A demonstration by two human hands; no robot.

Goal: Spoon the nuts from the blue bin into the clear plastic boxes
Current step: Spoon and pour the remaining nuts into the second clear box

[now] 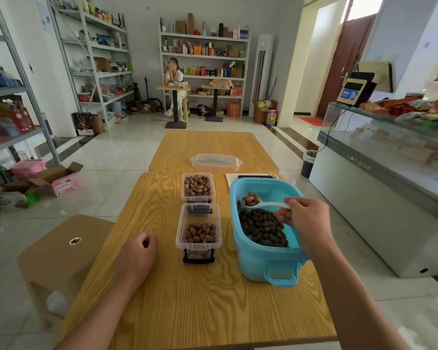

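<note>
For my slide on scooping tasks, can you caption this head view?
Right hand lifts a white spoon of nuts over the blue bin, beside two part-filled clear boxes.

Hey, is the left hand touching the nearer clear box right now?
Apart. The head view shows bare tabletop between the left hand, resting curled on the table, and the nearer clear box.

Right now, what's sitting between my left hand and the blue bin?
In the head view, the near clear box, partly filled with nuts, stands between the left hand and the blue bin.
</note>
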